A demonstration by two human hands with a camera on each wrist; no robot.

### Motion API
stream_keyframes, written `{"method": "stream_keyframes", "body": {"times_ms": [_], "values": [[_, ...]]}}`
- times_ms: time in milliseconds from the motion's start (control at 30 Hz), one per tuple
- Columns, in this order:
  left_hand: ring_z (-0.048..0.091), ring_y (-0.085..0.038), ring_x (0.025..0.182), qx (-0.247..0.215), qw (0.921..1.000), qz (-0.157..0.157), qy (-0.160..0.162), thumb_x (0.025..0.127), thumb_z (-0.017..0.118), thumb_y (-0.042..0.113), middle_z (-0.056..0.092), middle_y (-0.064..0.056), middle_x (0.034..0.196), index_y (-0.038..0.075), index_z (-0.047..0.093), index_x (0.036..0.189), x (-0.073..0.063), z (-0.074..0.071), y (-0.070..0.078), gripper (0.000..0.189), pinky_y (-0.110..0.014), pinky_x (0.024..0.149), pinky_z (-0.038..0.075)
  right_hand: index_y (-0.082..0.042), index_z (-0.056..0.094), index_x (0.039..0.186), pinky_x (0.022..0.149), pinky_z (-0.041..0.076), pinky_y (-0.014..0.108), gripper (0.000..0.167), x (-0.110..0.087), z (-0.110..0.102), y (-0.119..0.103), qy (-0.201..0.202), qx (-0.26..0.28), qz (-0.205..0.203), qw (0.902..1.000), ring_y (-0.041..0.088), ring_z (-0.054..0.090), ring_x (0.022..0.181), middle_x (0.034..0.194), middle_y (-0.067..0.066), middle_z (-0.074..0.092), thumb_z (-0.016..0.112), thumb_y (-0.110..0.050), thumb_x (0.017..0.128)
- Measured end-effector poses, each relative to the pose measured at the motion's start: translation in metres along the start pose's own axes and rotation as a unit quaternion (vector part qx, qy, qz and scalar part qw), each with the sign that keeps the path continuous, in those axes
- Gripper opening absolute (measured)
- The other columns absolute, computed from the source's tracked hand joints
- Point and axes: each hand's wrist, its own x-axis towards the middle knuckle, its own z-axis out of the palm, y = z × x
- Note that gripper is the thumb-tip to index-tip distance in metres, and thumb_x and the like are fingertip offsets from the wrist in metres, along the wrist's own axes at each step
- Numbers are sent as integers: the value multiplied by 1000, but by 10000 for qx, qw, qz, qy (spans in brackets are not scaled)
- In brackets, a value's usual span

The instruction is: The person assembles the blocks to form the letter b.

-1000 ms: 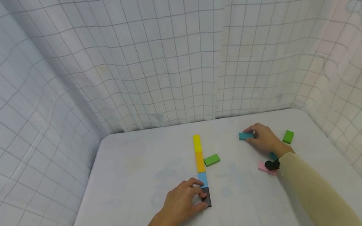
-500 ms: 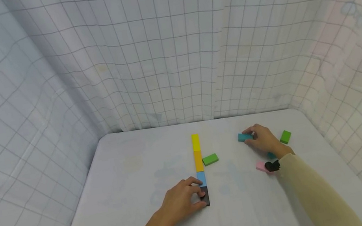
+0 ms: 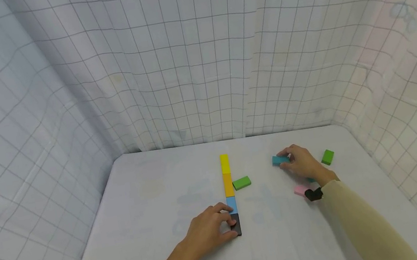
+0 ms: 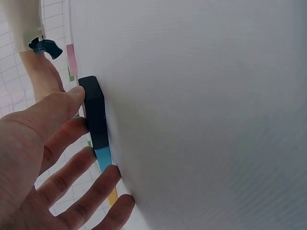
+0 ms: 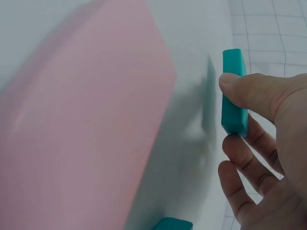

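My right hand (image 3: 302, 162) pinches a teal block (image 3: 280, 160) between thumb and fingers. A shadow beside this block in the right wrist view shows it held off the table. My left hand (image 3: 208, 229) rests with spread, relaxed fingers against the left side of a black block (image 3: 236, 226). Its thumb lies near that block's close end, seen in the left wrist view. Beyond the black block, a light blue block (image 3: 231, 202), an orange block (image 3: 228, 185) and a yellow block (image 3: 225, 164) continue a straight row, end to end.
A green block (image 3: 241, 183) lies slantwise right of the orange one. Below my right wrist lie a pink block (image 3: 299, 190) and a second teal block (image 3: 311, 180), both partly hidden. Another green block (image 3: 327, 157) sits farther right. Grid-patterned curtains (image 3: 196, 58) enclose the table.
My right hand has carried the teal block slightly left and nearer to me. The left hand stays at the black block. The head view has shifted a little.
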Motion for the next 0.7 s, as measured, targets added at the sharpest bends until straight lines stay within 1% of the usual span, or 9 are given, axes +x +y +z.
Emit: {"method": "stream_keyframes", "body": {"times_ms": [167,300,467,567,700], "values": [[77,-19,115,58,10000,-2,-18,95,100,36,78,8,143,28,89,101,0,0,1,15,-26,73,61,-3,80,142,87,52,33,38,-2,1,-2,-49,-4,-85,10000,23,65,103,127,18,74,86,-14,107],[77,-19,115,-4,10000,15,12,96,100,35,78,7,143,28,89,101,0,-1,1,14,-26,73,61,-3,80,142,87,53,33,38,-4,2,-4,-30,-62,-123,9999,24,66,103,126,18,74,87,-15,106],[77,-20,117,-78,9999,34,113,98,98,34,79,6,141,27,89,100,0,1,0,11,-27,77,63,-3,80,141,92,57,40,36,-9,3,-9,-36,-93,-214,9997,28,68,108,128,19,74,85,-14,107],[77,-20,115,-79,9998,52,202,99,97,32,80,6,140,28,90,99,0,2,0,9,-28,80,64,-3,80,141,96,58,45,36,-10,5,-13,-52,-70,-236,9997,29,69,110,128,18,75,85,-14,107],[76,-20,112,-110,9994,66,306,98,98,30,80,6,138,28,89,96,-2,2,1,10,-30,80,63,-4,80,140,96,59,45,36,-11,9,-19,-43,-74,-325,9994,28,70,110,127,17,75,86,-13,106]]}}
